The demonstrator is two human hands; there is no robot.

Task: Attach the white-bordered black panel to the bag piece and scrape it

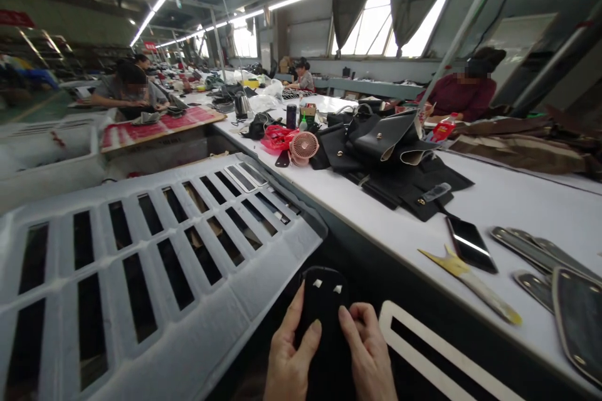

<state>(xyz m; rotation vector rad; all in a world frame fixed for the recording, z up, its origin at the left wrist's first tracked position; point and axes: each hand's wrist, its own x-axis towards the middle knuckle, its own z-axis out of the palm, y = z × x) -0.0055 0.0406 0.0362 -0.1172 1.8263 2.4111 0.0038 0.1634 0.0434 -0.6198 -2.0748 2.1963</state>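
Note:
Low in the middle of the head view, a black flat piece with a rounded end (pixel 324 307) is held up between my two hands; it looks like leather. Two small pale tabs (pixel 318 284) show near its top edge. My left hand (pixel 292 344) grips its left side, thumb across the face. On the opposite edge, my right hand (pixel 367 344) pinches with thumb and curled fingers. The lower part of the piece merges with the dark background. Right of my right hand lies a cream-coloured slotted frame (pixel 423 351).
A grey slatted plastic rack (pixel 188 319) fills the left. On the white table (pixel 357 213) lie a yellow-handled tool (pixel 475 279), a phone (pixel 470 244), black trimmed pieces (pixel 580 313), black bags (pixel 376 144) and a pink fan (pixel 304 146). Several people work farther off, one at a red-topped board (pixel 160 128).

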